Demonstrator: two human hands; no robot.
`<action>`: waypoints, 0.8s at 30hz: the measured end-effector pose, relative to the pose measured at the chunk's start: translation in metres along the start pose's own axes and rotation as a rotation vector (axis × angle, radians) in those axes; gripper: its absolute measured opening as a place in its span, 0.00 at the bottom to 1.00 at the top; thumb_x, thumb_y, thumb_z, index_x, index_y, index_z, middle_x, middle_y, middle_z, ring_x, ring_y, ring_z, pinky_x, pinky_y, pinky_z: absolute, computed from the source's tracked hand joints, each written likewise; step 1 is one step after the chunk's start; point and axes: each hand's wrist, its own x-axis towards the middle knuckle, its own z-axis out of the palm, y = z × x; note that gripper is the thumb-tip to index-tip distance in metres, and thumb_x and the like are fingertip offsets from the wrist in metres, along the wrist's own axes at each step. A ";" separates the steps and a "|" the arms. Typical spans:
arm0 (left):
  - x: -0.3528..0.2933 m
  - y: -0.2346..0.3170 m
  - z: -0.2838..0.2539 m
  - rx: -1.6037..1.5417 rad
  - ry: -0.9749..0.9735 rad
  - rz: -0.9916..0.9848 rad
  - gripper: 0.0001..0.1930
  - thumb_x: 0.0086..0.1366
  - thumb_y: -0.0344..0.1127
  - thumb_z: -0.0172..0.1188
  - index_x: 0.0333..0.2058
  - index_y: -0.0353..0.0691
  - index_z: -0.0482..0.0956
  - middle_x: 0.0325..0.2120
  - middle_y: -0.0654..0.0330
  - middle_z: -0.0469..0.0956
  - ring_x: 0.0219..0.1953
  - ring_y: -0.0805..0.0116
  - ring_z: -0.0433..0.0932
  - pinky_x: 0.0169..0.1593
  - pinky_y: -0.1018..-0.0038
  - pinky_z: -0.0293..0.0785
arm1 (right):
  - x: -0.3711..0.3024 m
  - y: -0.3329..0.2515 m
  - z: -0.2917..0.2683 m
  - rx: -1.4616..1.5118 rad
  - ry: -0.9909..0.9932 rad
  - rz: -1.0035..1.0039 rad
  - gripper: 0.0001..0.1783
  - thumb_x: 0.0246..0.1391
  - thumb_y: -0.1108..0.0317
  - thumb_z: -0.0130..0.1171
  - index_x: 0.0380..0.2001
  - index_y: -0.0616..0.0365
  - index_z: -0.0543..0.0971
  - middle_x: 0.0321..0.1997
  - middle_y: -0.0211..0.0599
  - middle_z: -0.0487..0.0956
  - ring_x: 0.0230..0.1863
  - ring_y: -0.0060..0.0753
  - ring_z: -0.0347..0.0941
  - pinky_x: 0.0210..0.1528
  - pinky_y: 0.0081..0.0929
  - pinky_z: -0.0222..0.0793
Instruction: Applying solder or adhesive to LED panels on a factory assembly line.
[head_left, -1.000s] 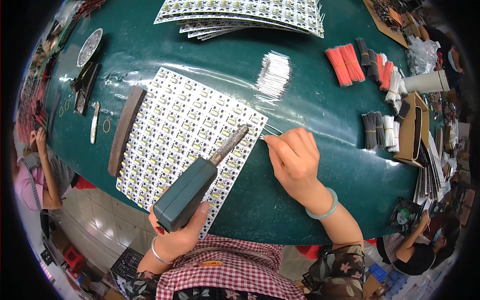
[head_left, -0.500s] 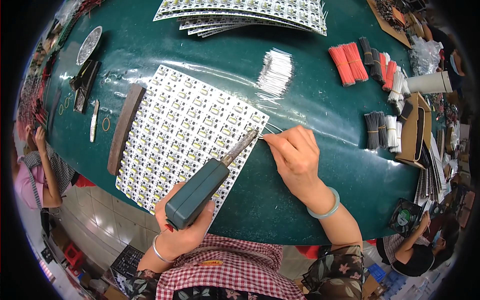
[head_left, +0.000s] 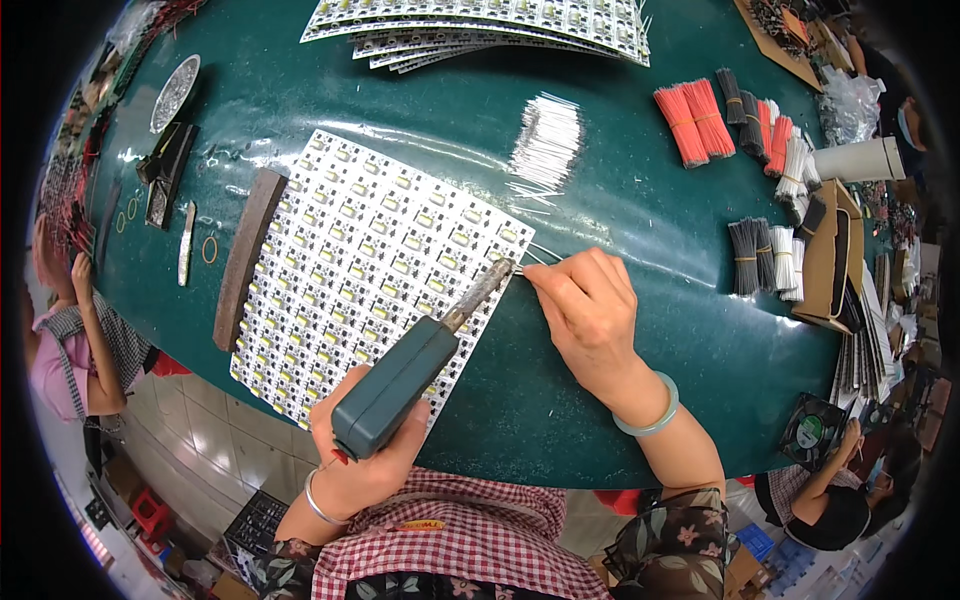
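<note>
My left hand (head_left: 365,450) is closed around the green body of a soldering iron (head_left: 395,385). The iron's tip rests at the right edge of a white circuit board panel (head_left: 345,260) covered with rows of small yellow and black components. Just beside the tip, my right hand (head_left: 590,315) pinches a thin white wire (head_left: 528,266) whose end meets the board's edge. Another white wire (head_left: 545,252) sticks out from that edge a little farther back. The exact contact between tip, wire and board is too small to make out.
A brown bar (head_left: 248,260) lies along the panel's left side. Loose white wires (head_left: 546,143) are heaped behind it, near stacked panels (head_left: 490,25). Red wire bundles (head_left: 695,122) and a cardboard box (head_left: 830,255) stand at right. A metal dish (head_left: 178,92) sits far left. Other people work at both sides.
Both hands, the iron and the wire hold nearly the same place at the board's edge. The whole view has shifted very slightly.
</note>
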 end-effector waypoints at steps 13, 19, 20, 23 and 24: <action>-0.009 -0.011 0.000 -0.005 0.091 0.098 0.13 0.55 0.24 0.70 0.40 0.29 0.85 0.31 0.52 0.83 0.27 0.66 0.81 0.31 0.73 0.76 | -0.001 -0.002 0.001 -0.011 0.037 0.000 0.12 0.44 0.79 0.70 0.35 0.59 0.84 0.28 0.31 0.75 0.32 0.35 0.72 0.38 0.32 0.66; -0.010 -0.011 -0.001 0.023 0.074 0.109 0.12 0.55 0.23 0.70 0.40 0.29 0.85 0.30 0.55 0.82 0.25 0.69 0.79 0.30 0.75 0.74 | -0.002 -0.006 -0.001 -0.070 0.056 -0.085 0.13 0.44 0.78 0.68 0.37 0.59 0.83 0.28 0.32 0.73 0.32 0.37 0.72 0.42 0.35 0.68; -0.009 -0.011 -0.001 0.011 0.078 0.116 0.12 0.55 0.23 0.70 0.40 0.29 0.85 0.30 0.55 0.81 0.25 0.70 0.78 0.30 0.75 0.74 | -0.002 -0.006 -0.001 -0.072 0.049 -0.087 0.13 0.45 0.78 0.68 0.37 0.59 0.83 0.28 0.32 0.73 0.32 0.37 0.72 0.42 0.35 0.69; -0.007 -0.010 0.000 -0.012 0.079 0.114 0.11 0.56 0.23 0.70 0.39 0.29 0.85 0.29 0.57 0.81 0.24 0.72 0.77 0.29 0.76 0.72 | -0.005 -0.006 0.001 -0.049 0.015 -0.069 0.13 0.45 0.78 0.68 0.37 0.59 0.82 0.27 0.32 0.71 0.32 0.36 0.71 0.42 0.36 0.69; -0.007 -0.007 0.000 -0.013 0.069 0.096 0.11 0.56 0.23 0.69 0.39 0.29 0.85 0.29 0.57 0.80 0.24 0.73 0.77 0.29 0.76 0.72 | -0.005 -0.006 0.001 -0.045 0.012 -0.067 0.12 0.45 0.78 0.67 0.37 0.59 0.82 0.27 0.32 0.71 0.31 0.37 0.71 0.41 0.36 0.69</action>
